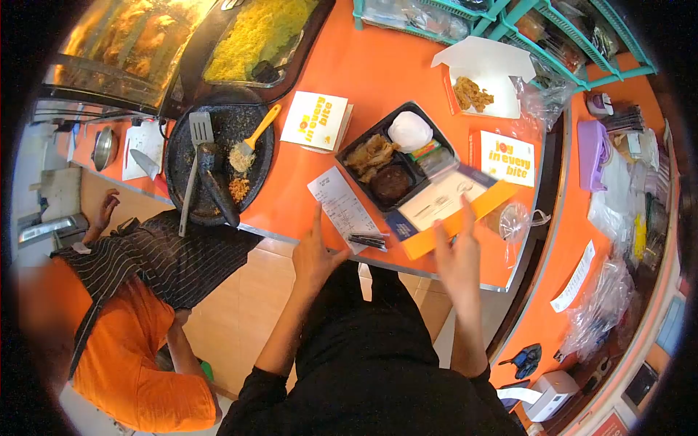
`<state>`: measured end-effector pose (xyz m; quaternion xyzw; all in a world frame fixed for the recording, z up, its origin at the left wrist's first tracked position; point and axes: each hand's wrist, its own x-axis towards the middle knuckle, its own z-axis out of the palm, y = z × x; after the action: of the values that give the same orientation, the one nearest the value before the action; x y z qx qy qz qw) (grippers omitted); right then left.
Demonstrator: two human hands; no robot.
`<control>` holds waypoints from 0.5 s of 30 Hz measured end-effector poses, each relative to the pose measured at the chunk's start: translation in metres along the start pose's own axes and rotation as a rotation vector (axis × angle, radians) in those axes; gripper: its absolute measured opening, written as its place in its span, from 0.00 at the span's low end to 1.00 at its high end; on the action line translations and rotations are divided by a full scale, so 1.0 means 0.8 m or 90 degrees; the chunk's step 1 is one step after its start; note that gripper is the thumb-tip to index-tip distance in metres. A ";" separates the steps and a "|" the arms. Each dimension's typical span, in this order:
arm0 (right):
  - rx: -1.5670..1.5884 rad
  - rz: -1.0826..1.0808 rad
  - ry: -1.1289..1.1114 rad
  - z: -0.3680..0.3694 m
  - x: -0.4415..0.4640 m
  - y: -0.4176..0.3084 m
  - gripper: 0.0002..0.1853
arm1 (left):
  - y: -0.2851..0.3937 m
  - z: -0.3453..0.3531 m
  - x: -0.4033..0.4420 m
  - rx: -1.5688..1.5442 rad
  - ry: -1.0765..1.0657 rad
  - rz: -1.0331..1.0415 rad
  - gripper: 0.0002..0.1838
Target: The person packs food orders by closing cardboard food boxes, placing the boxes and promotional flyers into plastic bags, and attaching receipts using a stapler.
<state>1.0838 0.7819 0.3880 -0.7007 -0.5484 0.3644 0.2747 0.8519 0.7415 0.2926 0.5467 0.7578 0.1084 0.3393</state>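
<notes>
My left hand (315, 254) is open, thumb and index finger apart, beside the lower left of a printed receipt (338, 203). A small stack of dark sachets (367, 240) lies at the receipt's lower end. My right hand (458, 261) has its fingers stretched and spread on an orange and blue cardboard sleeve (443, 203). The sleeve lies tilted over the near right edge of a black compartment tray (354, 161). In the tray are fried chicken (372, 156), a dark brown patty (390, 184), a white wrapped round (410, 131) and small packets (434, 157).
Printed white boxes (314, 120) (507, 158) flank the tray. An open box (502, 62) holds fried chicken pieces. At left, a black stone mortar plate (174, 174) carries a spatula and pestle. A co-worker in an orange shirt (131, 356) stands at left. Teal baskets (502, 29) line the back.
</notes>
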 end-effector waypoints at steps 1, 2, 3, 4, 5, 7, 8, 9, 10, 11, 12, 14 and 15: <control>0.022 0.004 -0.048 0.002 -0.008 -0.003 0.35 | 0.023 -0.015 -0.003 -0.003 0.003 -0.004 0.55; 0.020 0.000 -0.054 -0.004 -0.012 -0.007 0.35 | 0.054 -0.029 -0.003 0.011 0.068 0.206 0.51; -0.016 0.011 -0.160 -0.015 -0.014 -0.016 0.36 | 0.070 -0.025 0.000 0.017 0.102 0.306 0.49; -0.052 0.021 -0.268 -0.027 -0.014 -0.027 0.37 | 0.085 -0.020 0.004 0.028 0.139 0.405 0.48; -0.053 0.017 -0.277 -0.042 -0.014 -0.045 0.37 | 0.093 -0.006 0.011 -0.131 0.055 0.482 0.40; -0.411 0.025 -0.303 -0.072 -0.009 -0.073 0.37 | 0.091 0.006 0.015 -0.292 -0.021 0.549 0.34; -0.414 0.016 -0.309 -0.077 -0.002 -0.068 0.37 | 0.087 0.009 0.017 -0.256 -0.076 0.582 0.27; -0.539 -0.116 -0.267 -0.083 0.006 -0.059 0.34 | 0.085 0.011 0.019 -0.219 -0.131 0.613 0.20; -0.659 -0.250 -0.220 -0.088 0.013 -0.048 0.31 | 0.083 0.016 0.013 -0.210 -0.110 0.603 0.18; -0.659 -0.257 -0.226 -0.090 0.022 -0.034 0.31 | 0.080 0.016 0.007 -0.210 -0.105 0.595 0.18; -0.582 -0.388 -0.321 -0.089 0.035 -0.017 0.29 | 0.078 0.016 0.003 -0.182 -0.092 0.618 0.17; -0.446 -0.513 -0.445 -0.086 0.048 0.026 0.21 | 0.066 0.028 -0.008 -0.130 -0.090 0.633 0.16; -0.445 -0.520 -0.451 -0.089 0.050 0.045 0.21 | 0.060 0.030 -0.010 -0.130 -0.084 0.626 0.16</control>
<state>1.1675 0.8129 0.3932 -0.3210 -0.9149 0.2395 -0.0512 0.9047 0.7477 0.3032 0.8088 0.3729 0.2941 0.3468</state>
